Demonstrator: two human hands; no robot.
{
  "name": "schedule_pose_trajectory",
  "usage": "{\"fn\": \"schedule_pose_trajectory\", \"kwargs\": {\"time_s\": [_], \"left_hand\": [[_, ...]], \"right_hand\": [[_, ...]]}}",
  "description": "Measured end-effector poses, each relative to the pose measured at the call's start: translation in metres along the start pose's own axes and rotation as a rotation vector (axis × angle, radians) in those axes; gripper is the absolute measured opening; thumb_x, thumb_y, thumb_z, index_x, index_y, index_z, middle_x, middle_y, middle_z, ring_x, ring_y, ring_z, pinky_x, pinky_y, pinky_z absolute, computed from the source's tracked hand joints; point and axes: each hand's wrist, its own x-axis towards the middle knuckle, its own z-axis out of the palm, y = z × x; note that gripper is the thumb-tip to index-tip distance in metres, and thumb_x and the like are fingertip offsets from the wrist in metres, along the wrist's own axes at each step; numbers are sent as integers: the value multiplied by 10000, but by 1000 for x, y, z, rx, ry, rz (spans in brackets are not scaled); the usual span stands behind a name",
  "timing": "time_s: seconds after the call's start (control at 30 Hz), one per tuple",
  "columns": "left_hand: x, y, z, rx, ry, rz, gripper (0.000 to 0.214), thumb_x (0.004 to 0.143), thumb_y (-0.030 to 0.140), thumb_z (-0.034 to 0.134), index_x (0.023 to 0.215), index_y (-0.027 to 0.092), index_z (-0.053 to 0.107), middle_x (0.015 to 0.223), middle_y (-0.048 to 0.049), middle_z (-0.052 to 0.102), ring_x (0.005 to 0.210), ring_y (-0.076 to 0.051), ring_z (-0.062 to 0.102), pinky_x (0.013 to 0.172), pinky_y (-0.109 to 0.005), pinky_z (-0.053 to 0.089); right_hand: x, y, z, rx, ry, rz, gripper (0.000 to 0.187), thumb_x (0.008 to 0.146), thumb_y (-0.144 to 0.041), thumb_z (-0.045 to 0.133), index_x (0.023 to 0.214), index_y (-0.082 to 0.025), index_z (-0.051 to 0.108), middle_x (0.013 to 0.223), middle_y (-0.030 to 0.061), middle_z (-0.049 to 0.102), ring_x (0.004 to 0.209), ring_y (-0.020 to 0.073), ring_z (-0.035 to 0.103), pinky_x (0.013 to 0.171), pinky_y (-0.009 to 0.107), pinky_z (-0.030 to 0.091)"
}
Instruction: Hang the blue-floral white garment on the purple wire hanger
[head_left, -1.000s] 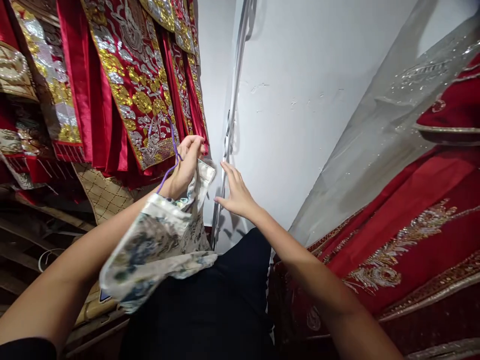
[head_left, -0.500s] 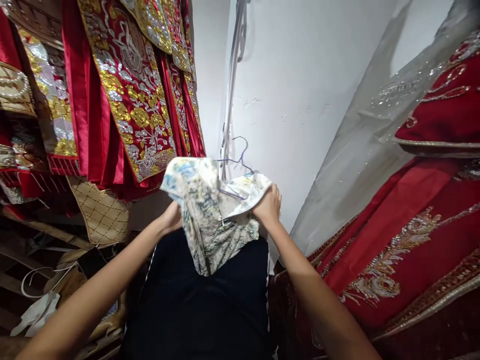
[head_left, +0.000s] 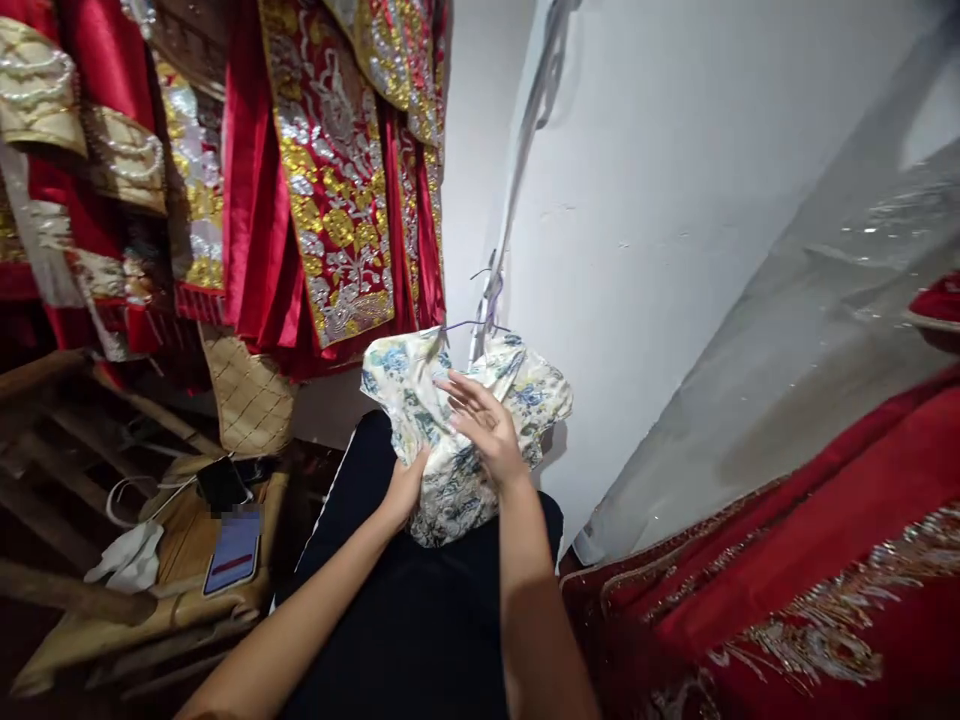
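Note:
A white floral blouse [head_left: 450, 490] with blue and yellow print hangs on a thin purple wire hanger [head_left: 469, 323], its lower part over dark-clothed legs. My left hand [head_left: 409, 485] grips the blouse's left side low down, thumb on the front and fingers hidden behind the cloth. Over the front of the blouse, near the neckline, my right hand [head_left: 484, 425] is raised with its fingers apart and nothing held. Whether its fingertips touch the cloth I cannot tell.
Red costumes with gold and silver sequins [head_left: 337, 220] hang at the left. Below them, a bamboo chair [head_left: 180, 560] bears a phone [head_left: 234, 548] and white tissue [head_left: 131, 555]. A red beaded garment [head_left: 810, 600] and clear plastic cover [head_left: 697, 400] lie at the right, beside a white wall [head_left: 637, 180].
The blouse now lies spread flat with its front toward me. My right hand has left its right edge and moved in over the front. The view has swung left.

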Motion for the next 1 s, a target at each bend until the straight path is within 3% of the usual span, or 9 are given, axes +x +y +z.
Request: {"fn": "schedule_pose_trajectory", "kwargs": {"time_s": [0.03,0.1,0.2,0.33,0.4,0.5,0.6,0.87,1.0], "left_hand": [[-1,1,1,11,-7,26,606,849,461,689,1397,255,529,1525,-75,472,1417,-254,436,1200,-387,328],[-1,3,2,43,-6,52,594,859,466,674,1386,230,537,1529,-90,465,1435,-248,408,1218,-386,287],[1,4,2,91,-14,45,579,870,481,652,1362,188,560,1497,-123,500,1435,-261,407,1226,-410,257],[3,3,-1,113,-52,45,576,865,483,652,1354,190,573,1453,-127,547,1406,-273,449,1216,-429,275],[3,2,-2,129,-45,54,585,867,485,647,1366,192,565,1454,-126,546,1416,-275,434,1222,-433,259],[2,2,-1,148,-41,52,588,880,479,632,1387,194,547,1472,-124,526,1430,-271,412,1231,-428,235],[-1,1,4,163,-59,41,581,896,476,610,1401,197,532,1486,-115,511,1429,-262,415,1226,-411,248],[-12,-1,18,190,-123,49,514,901,488,581,1343,225,582,1461,-83,541,1437,-252,403,1234,-392,239],[-4,0,7,271,-75,76,470,880,465,608,1275,211,620,1384,-116,601,1394,-278,458,1187,-390,325]], "right_hand": [[-10,13,11,41,163,12,475,885,-405,568,1337,-260,568,1314,101,613,1249,262,549,1060,423,413],[-29,45,29,-104,495,84,360,858,-408,592,1152,-209,647,1192,118,641,1141,262,580,1028,431,427],[-52,86,44,-348,616,150,279,814,-406,627,995,-195,650,1046,112,626,1026,267,566,981,456,440],[-68,107,57,-396,732,187,323,811,-420,632,1048,-203,597,1062,111,596,1019,256,548,939,422,450],[-72,112,61,-279,700,273,329,831,-461,612,1028,-200,573,980,85,603,881,222,570,821,362,483],[-77,118,59,-85,517,382,307,875,-521,550,833,-217,546,724,13,554,663,178,527,641,293,457],[-78,118,50,25,397,436,340,891,-544,521,743,-238,502,622,-15,497,572,166,484,550,281,417],[-77,101,34,86,416,427,339,902,-514,487,690,-250,462,560,-36,404,497,148,383,483,285,337],[-81,102,13,135,503,405,306,852,-445,538,638,-234,483,533,-39,389,485,137,372,472,278,292]]}}
